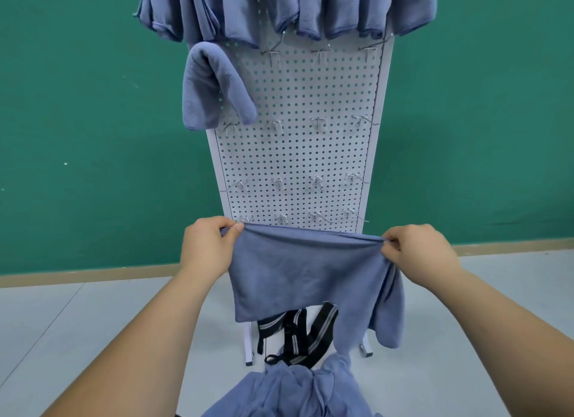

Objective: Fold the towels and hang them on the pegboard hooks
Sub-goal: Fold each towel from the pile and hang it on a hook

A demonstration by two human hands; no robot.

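Towel (blue) hangs between left hand and right hand, grips pinching corners.

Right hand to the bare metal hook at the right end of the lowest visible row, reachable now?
Probably yes: the bare metal hook sits uncovered just above the stretched blue-grey towel, but the right hand has its grip on that towel's corner.

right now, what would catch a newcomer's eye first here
Front and centre, both hands stretch a blue towel by its top corners, the left hand at one end and the right hand at the other. Behind it stands a white pegboard with rows of bare hooks, one folded towel hanging at its upper left. More towels hang along its top edge.
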